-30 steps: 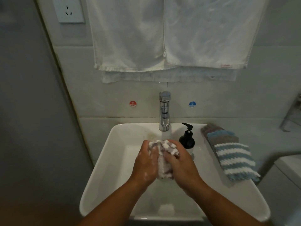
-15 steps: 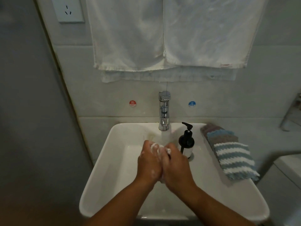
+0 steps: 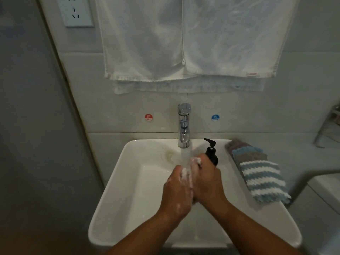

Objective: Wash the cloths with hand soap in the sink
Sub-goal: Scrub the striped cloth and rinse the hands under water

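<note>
Two hands close in: our left hand (image 3: 175, 194) and right hand (image 3: 207, 183) squeeze the sudsy white knitted cloth (image 3: 185, 173), bulkier a second ago, nearly hidden now; scrubbing goes on, we judge.

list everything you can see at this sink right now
sink: 1, white, centre, against the wall
faucet: 1, chrome, back rim of the sink, water running
soap pump bottle: 1, black, back rim, right of the faucet
folded cloths: about 4, mauve, blue, grey, blue-white striped, stacked on the right rim
soapy cloth: 1, whitish, between both hands under the stream
hanging towels: 2 in front, another layer behind, white, on the wall above the faucet
hot sticker: 1, red, wall left of the faucet
cold sticker: 1, blue, wall right of the faucet
wall socket: 1, white, upper left
left grip: 1, bare hand with suds, holds the soapy cloth
right grip: 1, bare hand, holds the soapy cloth
</note>
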`<state>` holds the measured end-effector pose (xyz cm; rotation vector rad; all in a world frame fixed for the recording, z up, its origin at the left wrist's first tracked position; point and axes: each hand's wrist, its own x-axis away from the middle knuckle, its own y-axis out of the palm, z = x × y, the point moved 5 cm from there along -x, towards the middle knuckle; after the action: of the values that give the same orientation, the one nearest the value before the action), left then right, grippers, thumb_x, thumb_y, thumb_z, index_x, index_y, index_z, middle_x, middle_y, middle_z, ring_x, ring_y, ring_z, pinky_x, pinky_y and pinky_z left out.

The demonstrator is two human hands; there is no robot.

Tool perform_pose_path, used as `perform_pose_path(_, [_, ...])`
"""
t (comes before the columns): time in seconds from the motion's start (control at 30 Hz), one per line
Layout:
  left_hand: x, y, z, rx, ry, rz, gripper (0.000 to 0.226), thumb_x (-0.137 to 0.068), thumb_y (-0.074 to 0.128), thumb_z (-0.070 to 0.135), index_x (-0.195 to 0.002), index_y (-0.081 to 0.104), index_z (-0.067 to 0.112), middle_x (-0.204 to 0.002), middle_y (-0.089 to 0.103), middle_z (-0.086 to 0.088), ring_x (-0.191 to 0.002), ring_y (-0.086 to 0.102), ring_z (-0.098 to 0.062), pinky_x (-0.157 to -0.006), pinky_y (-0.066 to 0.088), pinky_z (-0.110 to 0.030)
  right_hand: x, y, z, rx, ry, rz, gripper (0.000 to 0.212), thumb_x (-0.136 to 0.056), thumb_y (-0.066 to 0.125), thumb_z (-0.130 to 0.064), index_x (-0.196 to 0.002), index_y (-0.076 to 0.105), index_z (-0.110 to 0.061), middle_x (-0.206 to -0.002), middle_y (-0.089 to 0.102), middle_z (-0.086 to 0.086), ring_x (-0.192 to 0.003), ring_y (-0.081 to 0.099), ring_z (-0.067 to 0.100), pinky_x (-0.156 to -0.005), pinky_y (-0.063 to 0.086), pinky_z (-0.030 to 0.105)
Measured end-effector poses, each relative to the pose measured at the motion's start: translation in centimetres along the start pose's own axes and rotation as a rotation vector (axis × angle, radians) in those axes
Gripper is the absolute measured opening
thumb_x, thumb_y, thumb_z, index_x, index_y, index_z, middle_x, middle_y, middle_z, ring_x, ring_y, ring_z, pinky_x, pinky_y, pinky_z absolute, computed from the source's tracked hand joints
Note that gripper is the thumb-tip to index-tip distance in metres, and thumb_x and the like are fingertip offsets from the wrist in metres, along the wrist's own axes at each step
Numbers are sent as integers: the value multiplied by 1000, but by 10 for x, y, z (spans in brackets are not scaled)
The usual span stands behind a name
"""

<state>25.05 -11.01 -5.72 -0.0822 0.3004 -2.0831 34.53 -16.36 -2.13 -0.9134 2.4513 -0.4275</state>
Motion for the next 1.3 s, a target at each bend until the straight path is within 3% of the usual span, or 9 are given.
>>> perform_pose_path(0.2, [-8,-16,17,-65,116,107,19,-104,46,37,-104,59,24,-96,69,1,-90,70,-17,-82,61,-41,23,24,8,264,-138,-314,10,-95,67,-21,-104,66,-18,-89,60,-11,-79,60,1,-77,51,14])
perform_pose_path(0.3, [-9,-19,10,-91,40,87,2,-105,49,32,-105,51,33,-97,67,4,-90,67,-19,-83,60,-45,30,14,-12,-38,-118,-216,4,-102,57,-21,-102,54,-24,-91,64,-14,-82,66,8,-68,55,17])
perform_pose_path(0.5, [8,0,19,161,61,-71,9,-104,53,32,-108,58,25,-103,69,-2,-96,70,-21,-79,63,-44,-6,2,13,126,24,-49,10,-100,57,-22,-92,59,-18,-78,60,-10,-67,59,3,-53,42,7])
perform_pose_path(0.63, [-13,-21,17,-140,154,125,8,-103,57,28,-100,53,35,-94,64,15,-89,65,-7,-78,54,-16,25,24,7,178,-115,-313,9,-100,59,-18,-107,56,-23,-89,52,-20,-77,57,-5,-77,43,1])
perform_pose_path(0.83, [5,3,9,69,-4,-25,11,-106,50,29,-111,59,25,-100,69,-2,-91,70,-23,-70,64,-39,-2,-7,2,18,-23,93,13,-103,54,-21,-91,57,-19,-78,65,-4,-69,65,9,-52,48,17])
perform_pose_path(0.97, [-3,-10,22,54,70,30,16,-101,54,37,-97,64,26,-92,71,0,-89,71,-22,-80,61,-48,9,15,14,366,-13,-262,8,-95,66,-22,-91,60,-23,-89,61,-13,-78,57,-3,-69,39,3])
perform_pose_path(1.03, [-10,-21,19,39,21,103,15,-102,49,36,-99,61,28,-96,69,1,-91,69,-20,-85,60,-45,26,20,4,228,-74,-316,13,-96,66,-20,-91,55,-25,-85,54,-20,-75,58,-4,-72,41,3])
perform_pose_path(1.2, [6,-5,11,79,-59,19,8,-106,52,25,-107,59,26,-95,70,1,-85,71,-16,-71,63,-33,12,-3,-15,-26,-77,53,14,-102,55,-17,-89,57,-21,-73,60,-13,-69,63,-7,-55,43,6])
perform_pose_path(1.3, [14,-4,21,258,-44,-4,16,-107,49,18,-103,64,16,-91,72,-4,-84,73,-21,-65,63,-34,-6,0,6,124,33,11,10,-100,57,-22,-92,60,-21,-81,63,-9,-70,60,1,-55,42,7])
